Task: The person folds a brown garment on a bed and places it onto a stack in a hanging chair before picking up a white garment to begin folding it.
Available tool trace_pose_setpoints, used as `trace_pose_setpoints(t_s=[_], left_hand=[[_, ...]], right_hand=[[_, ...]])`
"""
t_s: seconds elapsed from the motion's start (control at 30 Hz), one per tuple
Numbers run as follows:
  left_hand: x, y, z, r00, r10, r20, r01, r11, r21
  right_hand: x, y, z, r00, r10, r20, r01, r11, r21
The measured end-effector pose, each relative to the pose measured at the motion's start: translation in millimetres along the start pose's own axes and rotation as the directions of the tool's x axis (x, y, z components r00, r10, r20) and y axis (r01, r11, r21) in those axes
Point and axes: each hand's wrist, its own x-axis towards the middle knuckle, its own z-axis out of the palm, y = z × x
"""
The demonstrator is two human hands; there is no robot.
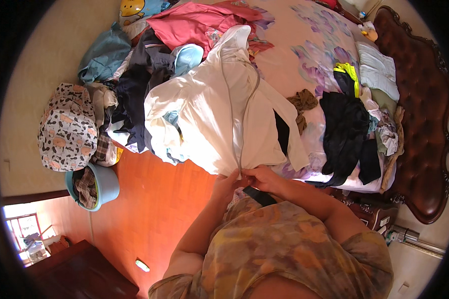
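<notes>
A white hooded zip jacket lies spread on the bed with its hood pointing away from me. Grey zipper edges run down its front and meet at the hem near my body. My left hand pinches the hem at the zipper's lower end. Right beside it, my right hand grips the other side of the same hem. The zipper ends between my fingers are too small to make out. One jacket sleeve stretches to the right, over a black patch.
Piled clothes, including a pink garment and dark garments, lie to the left and behind. Black clothing rests near the leather headboard. A light-blue bucket with clothes stands on the wooden floor.
</notes>
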Motion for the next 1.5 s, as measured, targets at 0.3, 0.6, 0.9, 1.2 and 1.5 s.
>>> trace_pose_setpoints(t_s=[0.3, 0.6, 0.9, 1.2, 1.5], left_hand=[[4.9, -0.6, -13.4, 0.994, 0.057, -0.094, -0.061, 0.997, -0.036], [17.9, -9.7, -20.0, 0.982, 0.076, -0.175, -0.065, 0.996, 0.068], [9.7, 2.0, 2.3, 0.953, 0.152, -0.263, -0.150, 0.988, 0.024], [9.8, 8.6, 12.9, 0.908, 0.228, -0.352, -0.220, 0.973, 0.064], [-8.8, -3.8, 27.8, 0.826, 0.310, -0.471, -0.268, 0.951, 0.155]], right_hand=[[23.1, 25.2, -3.6, 0.973, -0.143, -0.181, 0.085, 0.952, -0.294], [21.5, 33.0, -4.1, 0.929, -0.359, -0.088, 0.245, 0.777, -0.580], [16.4, -16.3, 7.9, 0.999, 0.047, -0.025, -0.053, 0.822, -0.567], [23.9, -87.9, -10.5, 0.805, 0.471, 0.361, -0.037, 0.647, -0.762], [112.0, -179.5, -100.7, 0.983, -0.023, 0.182, 0.176, 0.403, -0.898]])
